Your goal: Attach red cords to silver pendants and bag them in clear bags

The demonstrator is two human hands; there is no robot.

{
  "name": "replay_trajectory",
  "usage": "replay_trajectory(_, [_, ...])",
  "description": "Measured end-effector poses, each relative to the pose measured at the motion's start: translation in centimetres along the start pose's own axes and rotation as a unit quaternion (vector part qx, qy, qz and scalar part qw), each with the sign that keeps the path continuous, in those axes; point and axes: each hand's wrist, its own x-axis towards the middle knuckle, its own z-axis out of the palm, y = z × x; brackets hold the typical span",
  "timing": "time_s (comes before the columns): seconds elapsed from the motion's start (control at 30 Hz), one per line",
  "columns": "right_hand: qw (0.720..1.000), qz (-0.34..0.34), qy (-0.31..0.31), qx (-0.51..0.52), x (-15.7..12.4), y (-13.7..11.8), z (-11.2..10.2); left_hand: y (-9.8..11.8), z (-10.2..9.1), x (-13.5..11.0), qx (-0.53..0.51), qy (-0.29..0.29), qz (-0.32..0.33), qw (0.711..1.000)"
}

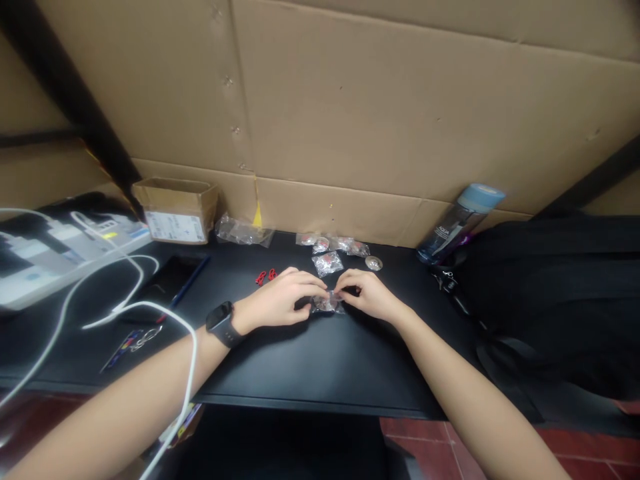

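A small clear plastic packet point(327, 304) lies on the black table between my hands; what is inside is too blurred to name. My left hand point(286, 297) comes in from the left, its fingertips closed on the packet's upper left edge. From the other side my right hand point(371, 294) pinches the packet's upper right edge between thumb and fingers. Just beyond is another shiny clear packet point(328, 264) with something red in it. Several more packets point(345, 245) are grouped behind it. A round metallic disc point(373, 263) rests to their right. Red cords point(266, 276) lie beyond my left wrist.
Along the cardboard wall stand an open cardboard box point(176, 212) and a leaning blue-capped bottle point(457, 223). Crumpled clear plastic point(243, 231) lies beside the box. A white cable point(193, 347) crosses over my left forearm. A phone point(175, 279), power strip point(65, 260) and black bag point(555, 300) flank the table.
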Motion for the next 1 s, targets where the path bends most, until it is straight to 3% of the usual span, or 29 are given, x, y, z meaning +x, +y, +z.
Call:
replay_trajectory(0.23, [0.996, -0.008, -0.009, -0.085, -0.5, 0.1, -1.2, 0.0, 0.4, -0.1, -0.018, -0.010, 0.011, 1.000])
replay_trajectory(0.43, [0.998, -0.050, -0.035, -0.016, -0.4, -1.3, -1.7, -0.3, 0.6, -0.2, -0.018, 0.003, 0.023, 1.000])
replay_trajectory(0.77, [0.999, -0.014, -0.046, -0.025, -0.3, -0.8, -0.6, -0.2, 0.4, -0.1, -0.061, -0.008, 0.014, 0.998])
replay_trajectory(1.0, [0.997, -0.003, -0.069, -0.023, -0.2, -0.5, -0.7, 0.1, -0.7, -0.2, -0.118, -0.046, 0.029, 0.991])
